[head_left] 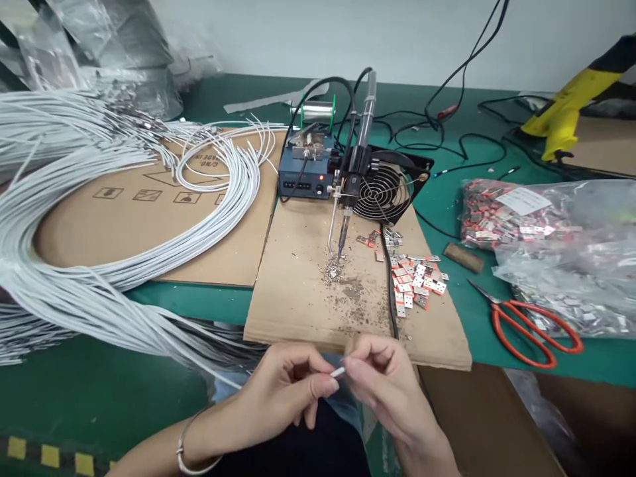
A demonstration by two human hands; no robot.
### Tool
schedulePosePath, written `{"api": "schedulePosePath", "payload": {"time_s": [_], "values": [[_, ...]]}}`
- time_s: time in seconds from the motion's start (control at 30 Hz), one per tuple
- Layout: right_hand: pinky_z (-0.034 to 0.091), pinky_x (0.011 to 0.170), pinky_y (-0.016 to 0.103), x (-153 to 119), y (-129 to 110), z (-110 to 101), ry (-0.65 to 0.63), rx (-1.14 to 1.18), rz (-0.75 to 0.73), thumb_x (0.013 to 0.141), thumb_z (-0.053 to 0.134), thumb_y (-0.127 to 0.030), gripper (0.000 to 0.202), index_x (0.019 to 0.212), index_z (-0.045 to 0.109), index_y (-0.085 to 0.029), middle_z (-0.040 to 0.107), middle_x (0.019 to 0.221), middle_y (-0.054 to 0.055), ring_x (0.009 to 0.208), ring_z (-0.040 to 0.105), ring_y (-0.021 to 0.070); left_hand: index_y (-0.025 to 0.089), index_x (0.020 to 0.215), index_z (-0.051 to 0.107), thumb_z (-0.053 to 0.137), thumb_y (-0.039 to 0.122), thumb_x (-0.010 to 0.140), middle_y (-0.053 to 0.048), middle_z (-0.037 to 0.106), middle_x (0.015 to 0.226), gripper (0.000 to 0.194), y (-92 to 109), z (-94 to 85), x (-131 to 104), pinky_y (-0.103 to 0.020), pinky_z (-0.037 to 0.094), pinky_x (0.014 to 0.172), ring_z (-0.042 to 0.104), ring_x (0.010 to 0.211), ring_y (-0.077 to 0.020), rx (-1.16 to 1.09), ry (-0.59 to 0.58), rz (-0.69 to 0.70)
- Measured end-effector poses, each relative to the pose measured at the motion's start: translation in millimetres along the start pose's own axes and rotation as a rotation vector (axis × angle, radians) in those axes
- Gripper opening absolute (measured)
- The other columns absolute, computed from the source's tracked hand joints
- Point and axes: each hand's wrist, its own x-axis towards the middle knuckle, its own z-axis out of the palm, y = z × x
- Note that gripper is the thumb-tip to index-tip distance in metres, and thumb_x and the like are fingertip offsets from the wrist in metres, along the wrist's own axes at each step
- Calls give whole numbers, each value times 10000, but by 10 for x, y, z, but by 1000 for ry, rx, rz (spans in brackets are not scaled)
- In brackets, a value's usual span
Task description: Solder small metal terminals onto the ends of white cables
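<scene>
In the head view, my left hand (281,391) is closed in a pinch around a white cable (338,372), whose short end sticks out past thumb and forefinger. Facing it, my right hand (390,387) has its fingers pinched together at the tip of that end; what lies between them is hidden. Both hands are just in front of the cardboard sheet (283,298). Beyond them, a soldering iron (342,232) is clamped in a stand, its tip pointing down over scattered solder bits (334,270). Small metal connector pieces (417,281) with orange parts lie to the right.
A blue soldering station (303,182), a solder spool (318,111) and a black fan (385,192) stand behind. Bundled white cables (163,258) cover the left. On the right lie orange-handled scissors (536,331), bagged parts (521,215) and a yellow tool (566,119).
</scene>
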Motion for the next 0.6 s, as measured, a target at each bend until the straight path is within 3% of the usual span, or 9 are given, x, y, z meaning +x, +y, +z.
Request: {"api": "schedulePosePath", "payload": {"time_s": [0.07, 0.17, 0.23, 0.33, 0.47, 0.6], "values": [[187, 325, 163, -6, -71, -54, 96, 48, -102, 811, 631, -379, 291, 599, 536, -204, 333, 439, -99, 321, 195, 34, 117, 675, 591, 729, 499, 645, 54, 519, 441, 407, 9, 14, 0, -112, 322, 300, 502, 333, -52, -95, 19, 20], [290, 380, 177, -44, -128, -67, 191, -160, -236, 818, 636, -244, 127, 692, 625, -233, 457, 495, -67, 384, 359, 59, 121, 667, 576, 764, 443, 632, 32, 594, 514, 374, 56, 8, -2, -113, 378, 299, 556, 334, -66, -233, 25, 35], [357, 444, 201, -54, -113, -24, 109, -368, -226, 772, 670, -160, 78, 761, 690, -235, 553, 563, -29, 482, 467, 92, 124, 668, 570, 768, 432, 633, 27, 614, 523, 368, 80, 6, 2, -115, 406, 306, 573, 333, -74, -275, 17, 38], [387, 483, 221, -18, -66, 59, -28, -418, -197, 738, 690, -149, 121, 810, 716, -244, 579, 604, -16, 531, 491, 110, 124, 649, 560, 775, 428, 624, 28, 611, 505, 373, 84, 17, 12, -115, 419, 318, 583, 342, -80, -267, 28, 24], [357, 457, 224, 52, -74, 88, -51, -440, -132, 744, 679, -176, 43, 730, 700, -211, 545, 569, -17, 501, 467, 106, 126, 637, 565, 773, 453, 608, 25, 601, 506, 389, 60, 25, 16, -126, 388, 314, 562, 346, -76, -189, 55, 4], [346, 459, 231, 72, -123, 53, -91, -443, -10, 750, 674, -224, 63, 699, 684, -189, 543, 569, -10, 508, 453, 109, 126, 653, 593, 743, 440, 657, 48, 533, 482, 347, 55, 24, 12, -131, 315, 309, 508, 350, -56, -35, 103, 78]]}}
